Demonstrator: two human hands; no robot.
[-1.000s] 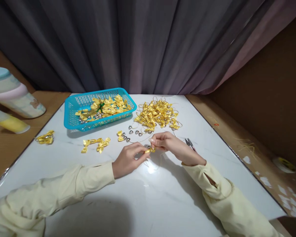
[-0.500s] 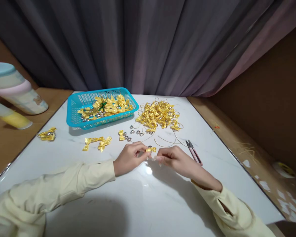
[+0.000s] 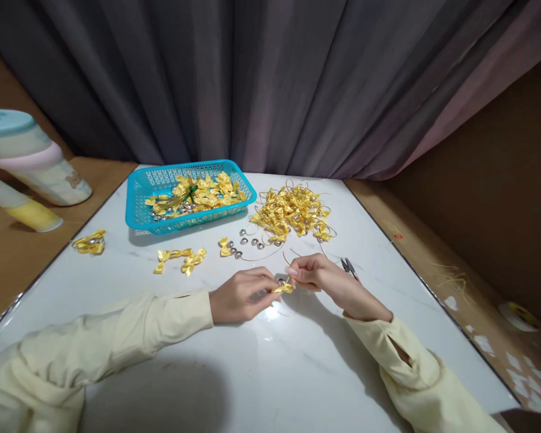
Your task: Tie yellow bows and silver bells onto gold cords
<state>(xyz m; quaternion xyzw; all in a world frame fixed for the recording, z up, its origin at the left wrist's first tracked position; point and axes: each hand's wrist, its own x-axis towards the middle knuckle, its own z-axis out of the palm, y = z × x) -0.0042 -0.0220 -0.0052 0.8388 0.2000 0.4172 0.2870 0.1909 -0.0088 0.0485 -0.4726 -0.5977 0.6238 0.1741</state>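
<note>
Between thumb and fingers my left hand [image 3: 244, 294] pinches a yellow ribbon bow [image 3: 285, 288], with a small silver bell [image 3: 281, 281] just above it. My right hand [image 3: 318, 275] is closed in a pinch on a thin gold cord [image 3: 287, 279] that runs down to the bow. Left of the hands lie more yellow bows [image 3: 193, 260] and a bow [image 3: 225, 246] beside several silver bells [image 3: 255, 242]. Behind my right hand, a pair of thread snips [image 3: 349, 267] is partly hidden by the wrist.
A blue plastic basket [image 3: 130, 207] holds bows, bells and a tied bundle of cord. To its right is a pile of corded yellow bows [image 3: 293, 207]. A tumbler [image 3: 36, 156] and a yellow thread spool [image 3: 29, 213] stand at the left; a tape roll [image 3: 518, 316] lies at the right.
My right hand has risen from beside the bow to just above it, drawing the cord upward. The bow has come slightly lower and to the right in my left hand.
</note>
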